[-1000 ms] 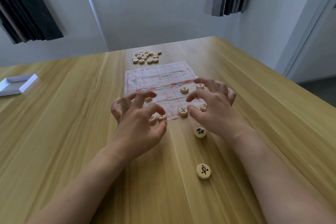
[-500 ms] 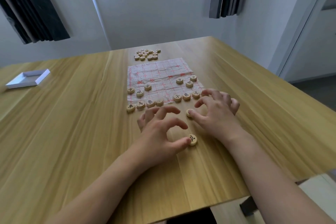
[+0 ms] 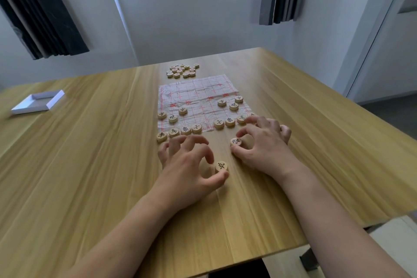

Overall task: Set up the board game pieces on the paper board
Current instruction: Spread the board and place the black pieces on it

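Game pieces (image 3: 221,166) (image 3: 236,141) off paper board (image 3: 198,97); L hand (image 3: 187,162), R hand (image 3: 264,144) each pinching one

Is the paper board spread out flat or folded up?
Spread out: the paper board lies open on the table, creased, its red grid showing.

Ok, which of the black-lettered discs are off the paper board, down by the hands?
Two: the disc pinched by the left hand and the disc pinched by the right hand. Both lie on bare table, nearer than the board.
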The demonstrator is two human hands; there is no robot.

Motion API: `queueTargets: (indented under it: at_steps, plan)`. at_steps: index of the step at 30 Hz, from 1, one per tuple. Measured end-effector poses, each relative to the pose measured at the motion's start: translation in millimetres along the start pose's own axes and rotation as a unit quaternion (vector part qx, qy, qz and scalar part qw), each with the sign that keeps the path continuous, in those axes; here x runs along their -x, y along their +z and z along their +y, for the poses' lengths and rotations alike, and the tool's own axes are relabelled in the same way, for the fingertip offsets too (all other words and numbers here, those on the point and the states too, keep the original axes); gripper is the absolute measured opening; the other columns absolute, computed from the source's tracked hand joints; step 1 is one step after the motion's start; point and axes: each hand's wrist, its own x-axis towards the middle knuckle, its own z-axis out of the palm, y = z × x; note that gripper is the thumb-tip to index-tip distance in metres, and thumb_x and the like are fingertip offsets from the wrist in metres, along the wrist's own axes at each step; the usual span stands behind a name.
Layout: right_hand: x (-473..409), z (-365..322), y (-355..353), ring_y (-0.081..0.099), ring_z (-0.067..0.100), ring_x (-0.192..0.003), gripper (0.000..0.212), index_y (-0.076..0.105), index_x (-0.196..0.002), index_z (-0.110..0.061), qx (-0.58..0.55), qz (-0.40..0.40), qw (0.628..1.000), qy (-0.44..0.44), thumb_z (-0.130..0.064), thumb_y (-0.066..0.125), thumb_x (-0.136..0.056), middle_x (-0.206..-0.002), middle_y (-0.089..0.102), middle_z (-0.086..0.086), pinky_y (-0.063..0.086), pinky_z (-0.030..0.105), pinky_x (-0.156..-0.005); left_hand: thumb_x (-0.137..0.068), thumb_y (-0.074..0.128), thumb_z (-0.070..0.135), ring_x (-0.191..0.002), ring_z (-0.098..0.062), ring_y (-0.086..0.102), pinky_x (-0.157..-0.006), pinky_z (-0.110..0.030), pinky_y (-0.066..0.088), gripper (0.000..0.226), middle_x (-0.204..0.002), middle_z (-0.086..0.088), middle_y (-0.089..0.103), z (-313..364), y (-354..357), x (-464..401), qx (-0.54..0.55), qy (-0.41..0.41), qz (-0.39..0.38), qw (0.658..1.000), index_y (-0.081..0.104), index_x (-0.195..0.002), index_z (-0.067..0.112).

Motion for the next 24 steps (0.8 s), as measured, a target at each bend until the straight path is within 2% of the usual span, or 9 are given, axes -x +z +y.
queueTargets:
  at_steps: [3,5,7,10,13,15,19,24]
  plan:
    - [-0.6,1.8,0.4,0.023,0.010,-0.129,0.025,0.064,-0.098,-0.042,-0.003,-0.011,1.000,-0.010,-0.057,0.060,-0.079,-0.136,0.037,-0.020,0.006,0.031,-0.096,-0.073,0.050,0.066,-0.133,-0.005,0.011,-0.111,-0.043,0.002,0.036,-0.128,0.031,0.035,-2.6,-1.4,1.3,0.031,0.017,-0.026,0.999,0.055,-0.105,0.049]
    - [-0.8,3.0,0.7,0.022,0.008,-0.128,0.024,0.065,-0.098,-0.042,-0.013,-0.015,1.000,-0.018,-0.057,0.061,-0.080,-0.135,0.037,-0.022,0.006,0.032,-0.097,-0.076,0.051,0.060,-0.132,-0.004,0.009,-0.112,-0.044,0.001,0.031,-0.129,0.032,0.034,-1.9,-0.9,1.9,0.030,0.032,-0.021,0.999,0.057,-0.105,0.051]
    - [-1.1,3.9,1.0,0.023,0.008,-0.128,0.023,0.066,-0.100,-0.042,-0.018,-0.017,0.999,-0.030,-0.055,0.061,-0.081,-0.134,0.037,-0.023,0.006,0.031,-0.098,-0.077,0.051,0.064,-0.131,-0.003,0.010,-0.112,-0.044,0.002,0.030,-0.128,0.030,0.037,-0.9,-0.2,1.2,0.027,0.014,-0.008,0.999,0.059,-0.099,0.046]
    - [-2.1,5.0,1.2,0.024,0.007,-0.128,0.024,0.067,-0.103,-0.043,-0.021,-0.016,0.999,-0.045,-0.053,0.062,-0.082,-0.134,0.038,-0.023,0.007,0.030,-0.099,-0.071,0.048,0.074,-0.131,-0.003,0.012,-0.111,-0.043,0.002,0.040,-0.124,0.028,0.039,-1.1,-1.3,0.0,0.027,-0.024,0.003,0.999,0.057,-0.092,0.041]
    - [-1.8,5.6,0.5,0.024,0.006,-0.127,0.025,0.067,-0.107,-0.043,-0.025,-0.018,0.998,-0.052,-0.051,0.062,-0.083,-0.134,0.038,-0.024,0.007,0.027,-0.096,-0.071,0.044,0.073,-0.134,-0.006,0.010,-0.113,-0.045,0.001,0.045,-0.127,0.028,0.035,-1.6,-2.7,1.1,0.033,-0.014,-0.024,0.999,0.056,-0.105,0.046]
    - [-1.6,5.3,0.4,0.024,0.006,-0.127,0.025,0.067,-0.108,-0.042,-0.026,-0.014,0.998,-0.056,-0.049,0.062,-0.084,-0.134,0.038,-0.024,0.006,0.025,-0.095,-0.075,0.046,0.066,-0.136,-0.007,0.008,-0.113,-0.047,0.000,0.040,-0.130,0.029,0.033,-2.8,-3.2,1.6,0.035,-0.004,-0.037,0.999,0.058,-0.109,0.050]
    - [-1.1,5.0,-0.8,0.022,0.005,-0.128,0.026,0.067,-0.109,-0.041,-0.032,-0.014,0.998,-0.061,-0.048,0.063,-0.084,-0.134,0.038,-0.023,0.005,0.024,-0.096,-0.081,0.056,0.062,-0.137,-0.008,0.008,-0.113,-0.046,-0.002,0.026,-0.131,0.029,0.033,-4.1,-3.1,0.9,0.041,-0.013,-0.030,0.999,0.062,-0.102,0.048]
    - [-4.1,-1.9,-2.3,0.019,0.005,-0.129,0.025,0.066,-0.109,-0.042,-0.045,0.002,0.997,-0.065,-0.044,0.065,-0.085,-0.138,0.036,-0.022,0.003,0.022,-0.095,-0.077,0.061,0.063,-0.135,-0.008,0.009,-0.110,-0.040,-0.007,0.023,-0.131,0.027,0.034,-4.5,-3.9,-1.7,0.027,-0.021,-0.008,0.999,0.060,-0.089,0.043]
